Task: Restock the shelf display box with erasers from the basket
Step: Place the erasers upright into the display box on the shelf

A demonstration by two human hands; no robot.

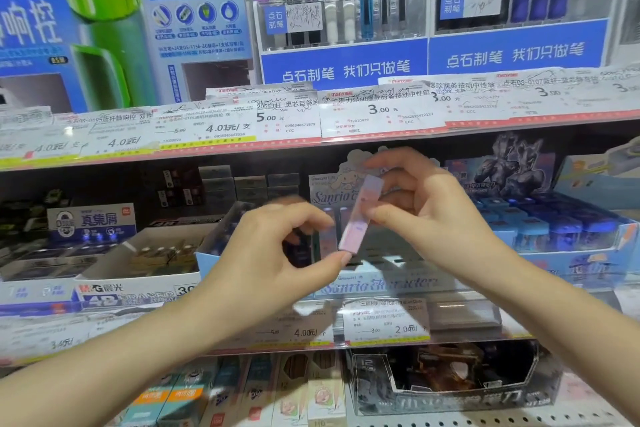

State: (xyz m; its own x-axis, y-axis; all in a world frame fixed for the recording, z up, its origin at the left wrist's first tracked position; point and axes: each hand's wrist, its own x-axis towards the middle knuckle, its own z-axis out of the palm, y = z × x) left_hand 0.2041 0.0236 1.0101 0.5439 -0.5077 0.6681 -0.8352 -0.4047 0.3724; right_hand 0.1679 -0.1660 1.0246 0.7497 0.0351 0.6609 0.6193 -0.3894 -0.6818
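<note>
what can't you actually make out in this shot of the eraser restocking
- Basket: outside the head view, so how many erasers remain is unknown.
- Sanrio display box: both hands cover its slots; how full it is stays hidden.
- Left hand: motion-blurred fingers; whether the thumb touches the pink eraser is unclear.
- Eraser print: too blurred to read in the right hand.

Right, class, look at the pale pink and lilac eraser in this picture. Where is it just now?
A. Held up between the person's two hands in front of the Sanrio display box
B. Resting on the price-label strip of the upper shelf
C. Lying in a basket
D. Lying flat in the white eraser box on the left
A: the eraser is pinched by the right hand near its top, the left hand touching its lower end, before the Sanrio display box.
</note>
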